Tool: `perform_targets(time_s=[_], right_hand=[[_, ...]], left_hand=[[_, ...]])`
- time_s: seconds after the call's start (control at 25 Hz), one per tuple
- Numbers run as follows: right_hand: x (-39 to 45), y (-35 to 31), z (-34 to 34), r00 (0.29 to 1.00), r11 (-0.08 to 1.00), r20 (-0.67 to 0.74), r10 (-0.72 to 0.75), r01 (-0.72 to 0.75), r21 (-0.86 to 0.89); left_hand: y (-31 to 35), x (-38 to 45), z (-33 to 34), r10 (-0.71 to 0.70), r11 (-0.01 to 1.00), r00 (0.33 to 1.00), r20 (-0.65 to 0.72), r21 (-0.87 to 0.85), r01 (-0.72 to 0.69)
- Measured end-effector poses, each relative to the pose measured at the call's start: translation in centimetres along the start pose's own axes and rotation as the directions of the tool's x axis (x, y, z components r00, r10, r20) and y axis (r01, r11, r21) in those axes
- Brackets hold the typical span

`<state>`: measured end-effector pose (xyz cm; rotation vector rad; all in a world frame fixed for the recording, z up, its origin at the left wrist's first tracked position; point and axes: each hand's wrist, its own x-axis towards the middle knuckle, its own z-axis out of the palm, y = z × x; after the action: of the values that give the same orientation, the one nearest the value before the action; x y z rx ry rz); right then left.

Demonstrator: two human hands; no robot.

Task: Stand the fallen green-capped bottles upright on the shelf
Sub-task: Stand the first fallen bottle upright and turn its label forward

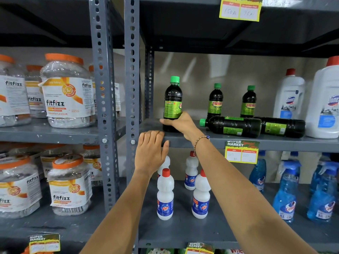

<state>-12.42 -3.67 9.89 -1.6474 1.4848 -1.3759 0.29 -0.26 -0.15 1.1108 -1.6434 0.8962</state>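
A dark green-capped bottle (172, 99) stands upright at the left end of the grey shelf (211, 141), and my right hand (180, 123) grips its lower part. My left hand (151, 149) rests flat and open on the shelf's front edge, just left of and below that bottle. Two more green-capped bottles stand upright further back, one (215, 101) in the middle and one (248, 102) to its right. In front of them a bottle (233, 125) lies on its side with its cap pointing left. Another fallen bottle (283, 127) lies right behind it.
Large white bottles with red caps (324, 101) stand at the shelf's right end. The shelf below holds small white bottles (165, 195) and blue spray bottles (286, 191). Orange-lidded jars (67, 92) fill the left rack beyond the grey upright posts (132, 70). Price tags (241, 153) hang on shelf edges.
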Motion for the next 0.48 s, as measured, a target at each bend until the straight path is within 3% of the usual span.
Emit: perform_targets(time_s=[0.28, 0.48], right_hand=[[-0.56, -0.22, 0.04, 0.997, 0.998, -0.077, 0.022, -0.026, -0.054], [-0.24, -0.12, -0.32, 0.999, 0.998, 0.0, 0.053, -0.053, -0.039]], left_hand=[[-0.08, -0.07, -0.03, 0.015, 1.0, 1.0, -0.02, -0.008, -0.015], [-0.11, -0.05, 0.11, 0.009, 1.0, 1.0, -0.002, -0.003, -0.009]])
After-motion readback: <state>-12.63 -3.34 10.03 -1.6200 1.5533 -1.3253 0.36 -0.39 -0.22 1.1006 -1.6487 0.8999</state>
